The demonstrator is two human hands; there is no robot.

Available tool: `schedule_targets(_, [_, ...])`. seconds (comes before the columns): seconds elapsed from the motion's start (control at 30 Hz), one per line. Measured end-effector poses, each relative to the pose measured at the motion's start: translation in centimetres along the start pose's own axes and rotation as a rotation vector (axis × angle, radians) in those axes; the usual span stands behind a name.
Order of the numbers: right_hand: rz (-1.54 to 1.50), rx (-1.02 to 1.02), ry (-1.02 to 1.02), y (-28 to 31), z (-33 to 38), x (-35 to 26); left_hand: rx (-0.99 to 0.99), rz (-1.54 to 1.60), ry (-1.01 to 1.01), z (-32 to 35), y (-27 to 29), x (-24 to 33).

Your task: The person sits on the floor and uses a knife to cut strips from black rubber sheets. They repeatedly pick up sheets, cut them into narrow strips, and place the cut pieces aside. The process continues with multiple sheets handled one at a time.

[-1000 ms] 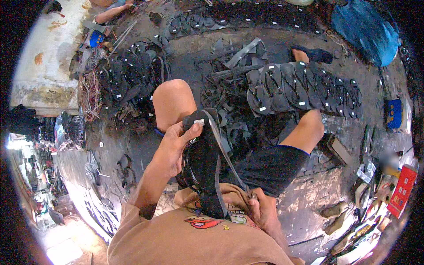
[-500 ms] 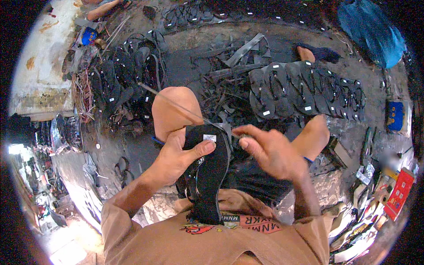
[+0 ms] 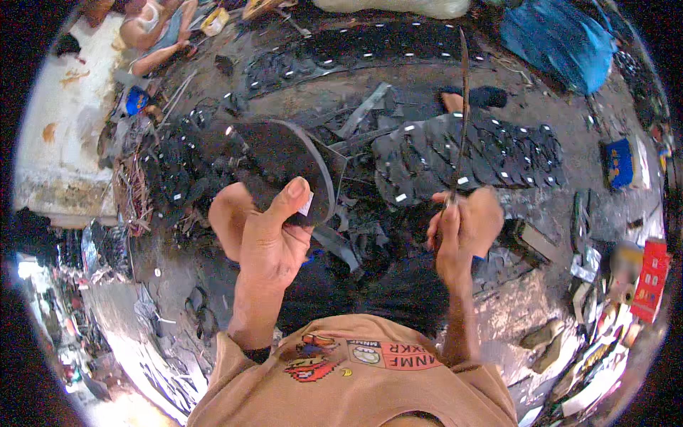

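My left hand (image 3: pixel 274 245) is closed on the heel or toe end of a black flip-flop (image 3: pixel 281 160), thumb beside a small white label. The flip-flop is tilted away from me over my left knee, and a grey rubber strip (image 3: pixel 346 174) hangs along its right edge. In my right hand (image 3: pixel 466 224), above the right knee, is a long thin knife (image 3: pixel 464 107) with its narrow blade pointing away. The blade stands apart from the flip-flop. My right fingers are wrapped round the handle, which they mostly hide.
Rows of labelled black flip-flops (image 3: pixel 469 160) lie to the right, with more at the far side (image 3: pixel 370 43) and left (image 3: pixel 174 160). Rubber offcuts (image 3: pixel 370 107) are heaped between. A blue plastic bag (image 3: pixel 558 46) is far right. Another person (image 3: pixel 160 35) sits far left.
The flip-flop has swung from my lap to up and left, away from me. My right hand has moved away from its edge, and the knife now points forward.
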State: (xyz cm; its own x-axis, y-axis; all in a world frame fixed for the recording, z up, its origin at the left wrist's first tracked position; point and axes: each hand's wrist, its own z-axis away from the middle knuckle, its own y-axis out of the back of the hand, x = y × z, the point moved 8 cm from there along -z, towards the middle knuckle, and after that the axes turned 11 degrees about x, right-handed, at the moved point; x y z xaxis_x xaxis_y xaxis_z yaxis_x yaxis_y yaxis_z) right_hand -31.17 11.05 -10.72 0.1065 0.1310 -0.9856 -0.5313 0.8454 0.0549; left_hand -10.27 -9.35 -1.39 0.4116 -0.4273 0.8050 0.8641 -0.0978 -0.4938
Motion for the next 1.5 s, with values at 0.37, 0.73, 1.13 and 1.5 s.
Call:
schedule_targets(0.37, [0.42,-0.216,0.112,4.3,15.4,2.6,0.172,0.054,0.232,3.7,-0.6,-7.8])
schedule_targets(0.73, [0.566,-0.392,0.183,-4.3,5.0,-0.9,0.141,-0.229,0.245,5.2,4.8,-9.8])
schedule_targets(1.13, [0.531,-0.421,0.276,-11.2,6.2,-1.4,0.067,-0.212,0.156,4.9,7.0,-7.7])
schedule_targets(1.5, [0.481,-0.528,0.065,-7.9,6.7,2.5,0.308,-0.164,0.136,6.7,7.7,-8.4])
